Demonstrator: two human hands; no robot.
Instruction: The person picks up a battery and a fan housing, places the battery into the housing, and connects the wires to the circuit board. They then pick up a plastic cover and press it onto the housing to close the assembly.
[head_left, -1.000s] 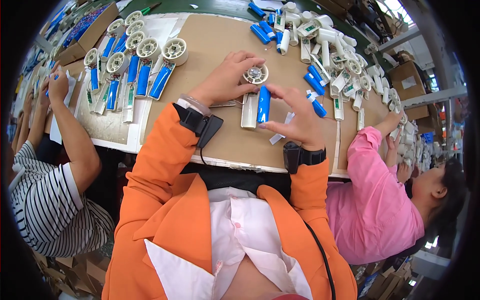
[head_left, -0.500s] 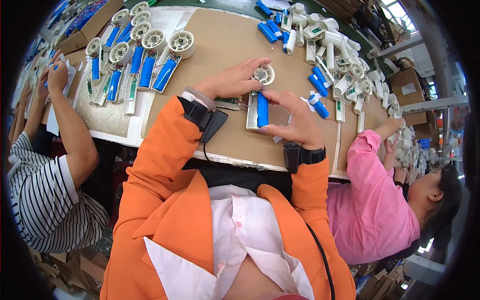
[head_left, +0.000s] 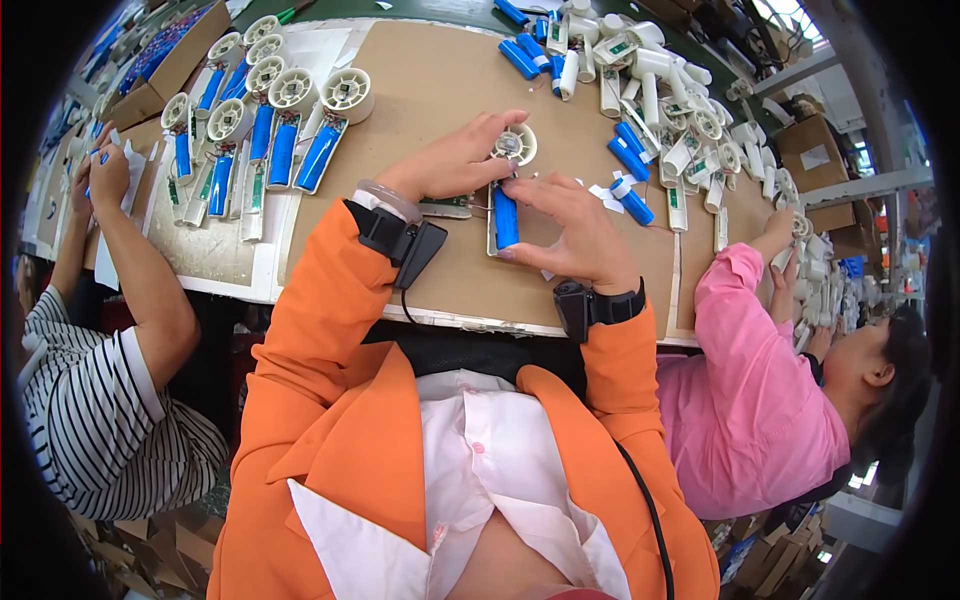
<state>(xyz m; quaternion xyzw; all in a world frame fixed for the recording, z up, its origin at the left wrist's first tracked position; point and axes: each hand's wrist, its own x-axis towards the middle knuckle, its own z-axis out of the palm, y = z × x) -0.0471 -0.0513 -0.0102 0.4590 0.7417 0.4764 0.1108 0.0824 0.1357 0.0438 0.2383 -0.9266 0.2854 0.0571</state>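
In front of me on the brown board lies a white plastic housing [head_left: 491,238] with a round spoked head [head_left: 523,148] at its far end. A blue cylindrical battery [head_left: 506,220] lies along its handle part. My left hand [head_left: 445,160] holds the round head, its fingers over the far side and its thumb near the neck. My right hand [head_left: 575,225] spans the battery, thumb at the near end and fingers at the far end by the neck. A narrow white piece with a green circuit board [head_left: 445,208] lies partly hidden beside my left wrist.
Several round-headed housings with blue batteries [head_left: 283,150] stand grouped at the left. A heap of white plastic parts [head_left: 690,130] fills the right, with loose blue batteries [head_left: 629,158] beside it. A co-worker in striped clothing [head_left: 110,390] sits left, another in pink [head_left: 750,400] right.
The whole view has shifted slightly. Both hands keep their hold on the housing and battery, and less of the white handle shows on the battery's left side.
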